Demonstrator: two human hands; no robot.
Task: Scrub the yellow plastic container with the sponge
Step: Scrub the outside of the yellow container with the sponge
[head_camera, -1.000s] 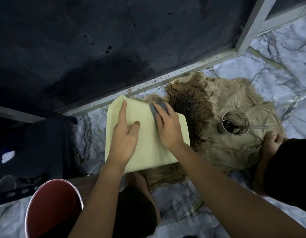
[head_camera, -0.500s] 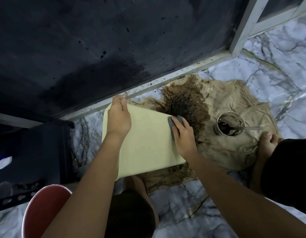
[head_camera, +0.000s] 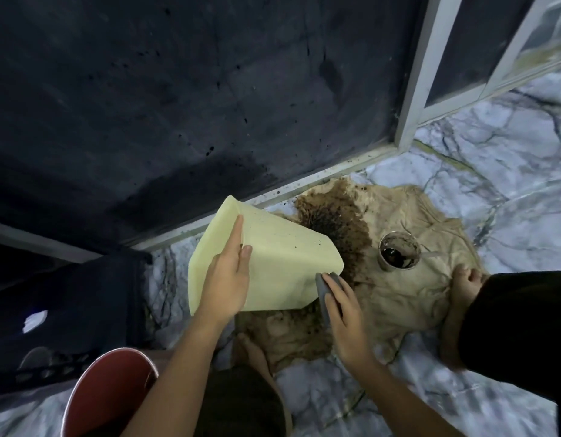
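floor (head_camera: 509,171): grey-veined marble | wall panel (head_camera: 178,89): dark, speckled | frame (head_camera: 418,74): pale metal | light: dim

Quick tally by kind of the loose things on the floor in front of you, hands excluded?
Yellow plastic container: 1
Grey sponge: 1
Stained beige cloth: 1
Small cup of dark liquid: 1
Red bucket: 1
Total: 5
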